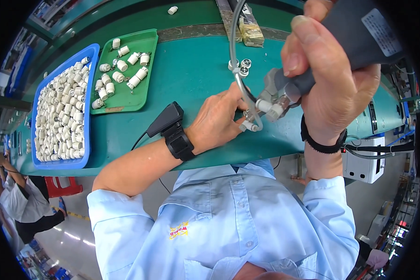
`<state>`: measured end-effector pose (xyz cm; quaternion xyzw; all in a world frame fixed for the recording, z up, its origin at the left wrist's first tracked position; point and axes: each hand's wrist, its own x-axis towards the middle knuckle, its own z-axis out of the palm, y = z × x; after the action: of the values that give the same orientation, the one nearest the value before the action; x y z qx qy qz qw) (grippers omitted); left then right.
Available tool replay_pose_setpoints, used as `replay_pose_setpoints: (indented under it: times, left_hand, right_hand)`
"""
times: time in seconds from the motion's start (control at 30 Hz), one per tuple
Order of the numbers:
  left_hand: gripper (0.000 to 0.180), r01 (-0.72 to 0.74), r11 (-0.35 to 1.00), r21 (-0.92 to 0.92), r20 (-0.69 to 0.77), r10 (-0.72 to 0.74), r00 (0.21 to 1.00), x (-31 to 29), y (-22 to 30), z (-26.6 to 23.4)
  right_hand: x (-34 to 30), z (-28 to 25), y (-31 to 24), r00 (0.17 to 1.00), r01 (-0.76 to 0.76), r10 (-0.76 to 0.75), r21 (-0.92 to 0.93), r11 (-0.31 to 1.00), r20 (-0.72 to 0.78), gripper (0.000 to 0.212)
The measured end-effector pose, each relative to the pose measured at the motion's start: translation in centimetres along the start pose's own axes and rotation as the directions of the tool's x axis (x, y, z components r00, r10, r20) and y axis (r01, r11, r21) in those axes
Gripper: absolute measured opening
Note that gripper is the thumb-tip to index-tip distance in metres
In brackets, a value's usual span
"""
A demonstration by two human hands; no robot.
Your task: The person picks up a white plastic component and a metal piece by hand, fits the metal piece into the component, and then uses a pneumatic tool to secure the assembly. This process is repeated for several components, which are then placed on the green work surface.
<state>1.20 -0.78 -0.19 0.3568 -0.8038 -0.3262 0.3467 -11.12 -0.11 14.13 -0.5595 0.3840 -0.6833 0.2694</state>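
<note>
My right hand (pixel 331 79) is wrapped round a dark grey power screwdriver (pixel 354 39), held raised and tilted over the bench's right side. A clear hose (pixel 234 37) and white fittings (pixel 270 108) join at its front end. The fingers of my left hand (pixel 219 116) are pinched together right by that tool end; the fittings and fingers mostly hide what is in them. Just beyond my left fingertips, three small white cylindrical parts (pixel 243 71) stand on the green bench top (pixel 191 70), their metal-fitted ends up.
To the left, a blue tray (pixel 94 88) is heaped with similar white parts. A green tray (pixel 150 56) beside it holds several more. Metal bars (pixel 249 30) lie at the back. A white machine (pixel 364 165) stands at right, a red stool (pixel 63 186) and a person (pixel 23 200) at left.
</note>
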Motion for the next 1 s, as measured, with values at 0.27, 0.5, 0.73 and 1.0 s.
replay_pose_setpoints:
  times: [0.27,0.5,0.73,1.0]
  left_hand:
    - [0.043,0.080,0.995,-0.060,-0.004,-0.080,0.997,0.0,0.2,-0.4]
    - [0.029,-0.036,0.998,0.058,-0.200,0.047,0.979,0.3,-1.1,-0.3]
    - [0.025,0.088,0.963,0.255,-0.107,-0.063,0.992,3.3,-2.8,-4.4]
    - [0.019,0.210,0.833,0.511,-0.333,-0.033,0.942,13.3,-7.5,-9.2]
  right_hand:
    - [2.0,-1.5,0.7,0.999,0.024,-0.026,0.044,0.999,0.047,0.042]
    - [7.1,-9.3,-0.4,0.910,0.388,-0.402,0.135,0.912,0.097,0.036]
    - [7.8,-11.5,0.5,0.961,0.278,-0.278,-0.020,0.960,0.003,0.043]
    - [8.3,-12.8,1.4,0.963,0.242,-0.249,-0.078,0.967,-0.103,0.050]
